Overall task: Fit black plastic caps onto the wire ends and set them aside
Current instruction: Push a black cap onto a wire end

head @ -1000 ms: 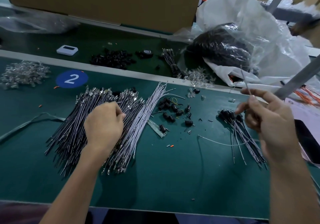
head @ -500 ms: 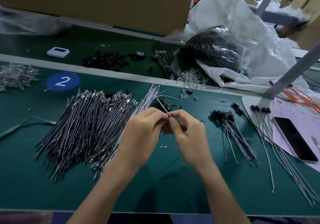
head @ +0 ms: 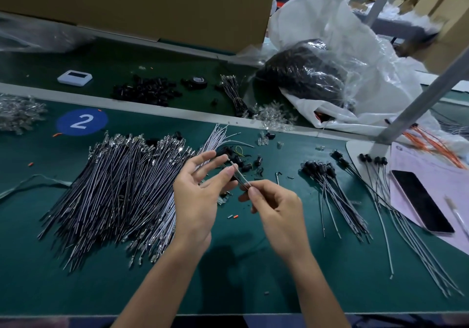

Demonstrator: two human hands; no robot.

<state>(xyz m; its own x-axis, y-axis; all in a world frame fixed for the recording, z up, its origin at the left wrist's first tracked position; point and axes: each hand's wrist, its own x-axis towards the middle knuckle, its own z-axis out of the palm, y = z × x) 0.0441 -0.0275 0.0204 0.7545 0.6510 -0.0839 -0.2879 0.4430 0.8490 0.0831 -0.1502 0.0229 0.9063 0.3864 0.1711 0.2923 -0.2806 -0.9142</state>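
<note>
Now R hand (head: 276, 208) pinches thin wire (head: 242, 178) (grey, straight).

Two hands (head: 196, 200) (head: 276, 213), one phone (head: 422, 202)

I see bare green mat (head: 238, 277) front-centre; sprawling pile of thin grey wires (head: 114, 195) blocks left, black-capped wire bundle (head: 332, 190) right, loose black plastic caps (head: 256, 162) beyond.

Green mat (head: 253, 277), black caps (head: 147, 91)
</note>
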